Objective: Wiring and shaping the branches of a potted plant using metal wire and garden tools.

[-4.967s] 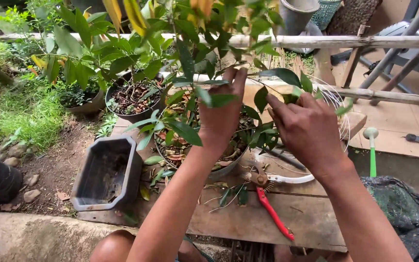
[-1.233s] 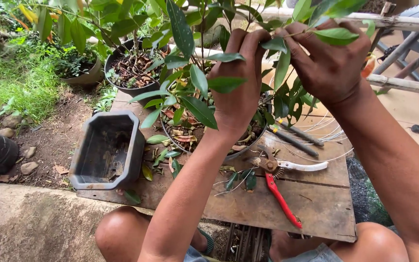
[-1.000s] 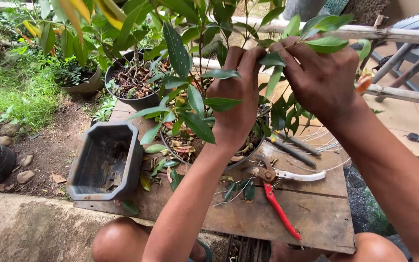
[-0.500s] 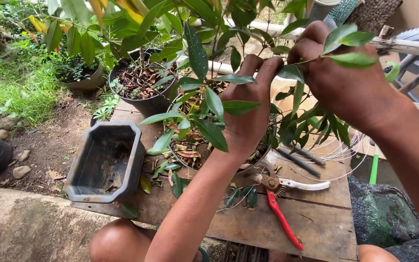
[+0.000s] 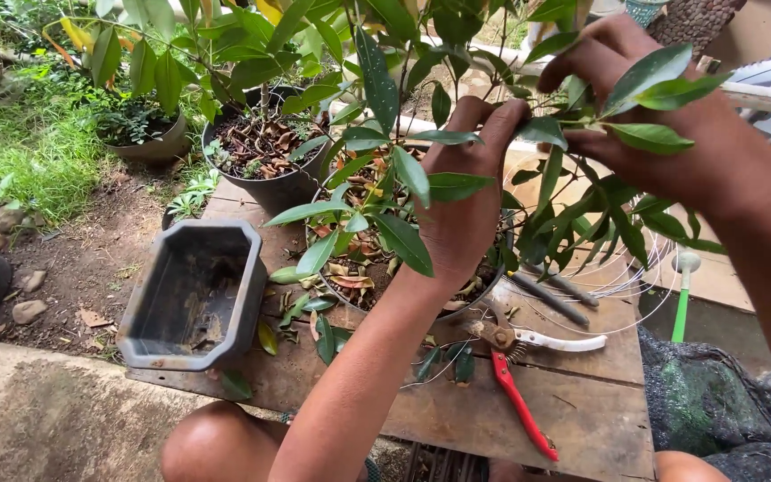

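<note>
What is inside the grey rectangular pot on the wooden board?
The grey rectangular pot looks empty: only its dark, soil-stained inner walls and bottom show. Its near inner wall is hidden behind the rim, so small bits there cannot be ruled out. Fallen leaves lie beside it, outside.

This is a home garden or backyard potting spot: potted plants [image 5: 265, 147] stand on a rough wooden surface [image 5: 582, 419] outdoors, with grass [image 5: 20, 152], bare soil [image 5: 91, 259], stones [image 5: 29, 311], an empty plastic planter [image 5: 194, 299] and pruning shears [image 5: 519, 375] lying around.

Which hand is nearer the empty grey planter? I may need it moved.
Left. The left hand is up in the leafy plant beside the grey planter; the right hand is farther right.
</note>
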